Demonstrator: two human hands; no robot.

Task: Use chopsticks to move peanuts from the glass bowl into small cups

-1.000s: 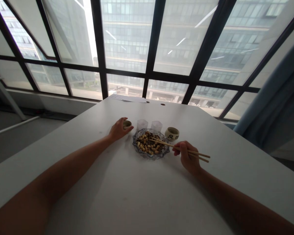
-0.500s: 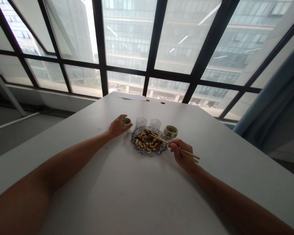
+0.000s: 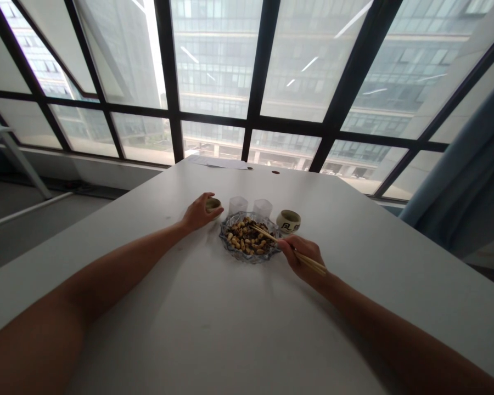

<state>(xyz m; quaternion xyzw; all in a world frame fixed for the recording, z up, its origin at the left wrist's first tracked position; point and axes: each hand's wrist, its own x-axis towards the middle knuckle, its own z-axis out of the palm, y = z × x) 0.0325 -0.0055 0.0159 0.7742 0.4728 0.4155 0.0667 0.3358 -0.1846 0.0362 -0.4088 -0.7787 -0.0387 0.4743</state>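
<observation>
Wooden chopsticks (image 3: 290,250) sit pinched in the right hand (image 3: 302,258), just right of the frame's centre, the fingers closed around their middle while the thin tips reach up and left over the rim of a glass dish (image 3: 250,257) heaped with peanuts (image 3: 247,240). That hand lies low on the white table (image 3: 230,329), knuckles up, and its forearm runs off to the lower right corner of the frame. Across the dish, the left hand (image 3: 197,211) is curled around a small greenish cup (image 3: 213,204), thumb on the near side and fingers wrapped over the far side, so the grip is closed on the cup; the left arm stretches long and nearly straight down to the lower left corner. Behind the dish stand two small clear glasses (image 3: 238,205), side by side, and to their right a pale ceramic cup (image 3: 288,221) with dark characters on its wall, just above the right hand's fingers. Whether a peanut is caught between the chopstick tips cannot be told. Across the upper half of the frame runs a black-framed window (image 3: 255,82), with a blue curtain (image 3: 469,181) at the right edge.
</observation>
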